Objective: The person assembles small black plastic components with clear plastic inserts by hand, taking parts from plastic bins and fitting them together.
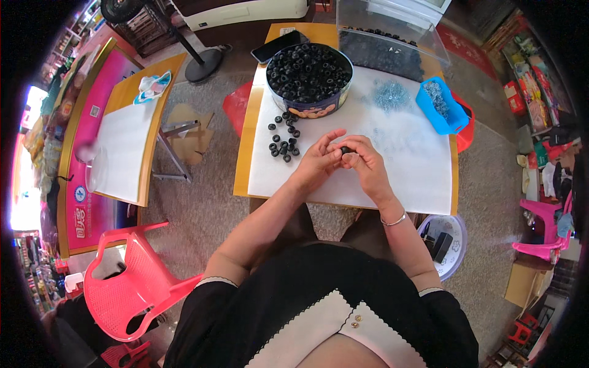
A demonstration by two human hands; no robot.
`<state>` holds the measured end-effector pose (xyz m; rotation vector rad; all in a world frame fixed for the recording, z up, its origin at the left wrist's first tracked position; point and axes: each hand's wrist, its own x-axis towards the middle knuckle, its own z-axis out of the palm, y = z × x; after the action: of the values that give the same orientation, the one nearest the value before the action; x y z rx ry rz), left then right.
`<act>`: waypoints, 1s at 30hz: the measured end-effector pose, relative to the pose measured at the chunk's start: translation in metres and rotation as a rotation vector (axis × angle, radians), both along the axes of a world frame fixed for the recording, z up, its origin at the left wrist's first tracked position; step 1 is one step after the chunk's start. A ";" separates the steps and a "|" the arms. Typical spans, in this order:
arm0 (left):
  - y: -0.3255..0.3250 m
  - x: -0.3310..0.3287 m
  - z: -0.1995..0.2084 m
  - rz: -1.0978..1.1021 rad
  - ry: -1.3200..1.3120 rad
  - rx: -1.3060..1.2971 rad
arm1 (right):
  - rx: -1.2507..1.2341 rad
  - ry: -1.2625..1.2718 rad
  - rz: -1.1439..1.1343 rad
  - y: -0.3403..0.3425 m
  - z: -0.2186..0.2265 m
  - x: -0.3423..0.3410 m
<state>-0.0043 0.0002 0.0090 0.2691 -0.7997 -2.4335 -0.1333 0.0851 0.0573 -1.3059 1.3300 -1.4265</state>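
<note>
Nearest my lens is the black top with its scalloped white collar [319, 313], low in the frame. Above it, at centre, my left hand [319, 161] and right hand [363, 161] meet, fingers curled and pinching one small black ring [346, 149] between them. Just left lies a scatter of loose black rings [283, 138]; behind, a round tin full of rings [308, 73]. Upper right, a pile of small metal parts [391, 95] and a blue tray [440, 105] lie on the white-covered table [405, 172].
</note>
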 end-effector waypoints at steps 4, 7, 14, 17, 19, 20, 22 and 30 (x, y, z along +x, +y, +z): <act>-0.001 0.000 0.000 0.041 -0.009 0.012 | -0.044 0.074 0.018 -0.002 0.003 -0.005; -0.002 0.001 0.002 0.006 -0.039 -0.002 | -0.067 0.255 0.007 -0.005 0.007 -0.014; 0.000 0.000 0.007 -0.024 -0.035 -0.051 | -0.016 0.119 -0.268 -0.094 0.063 -0.088; -0.002 -0.002 0.007 -0.057 -0.058 -0.069 | -0.089 -0.086 -0.324 -0.158 0.086 -0.132; 0.000 -0.002 0.008 -0.072 -0.054 -0.025 | -0.052 -0.063 -0.359 -0.184 0.098 -0.147; 0.001 -0.002 0.009 -0.067 -0.053 -0.025 | -0.012 -0.038 -0.405 -0.191 0.099 -0.151; 0.000 0.001 0.007 -0.069 -0.065 0.003 | 0.005 0.011 -0.492 -0.193 0.097 -0.127; -0.001 0.002 0.009 -0.068 -0.085 0.009 | -0.050 1.260 -0.032 -0.188 0.043 -0.045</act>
<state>-0.0023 -0.0007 0.0177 0.3557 -0.8478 -2.5042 -0.1779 -0.1027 0.1002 -2.3670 2.0452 -0.5348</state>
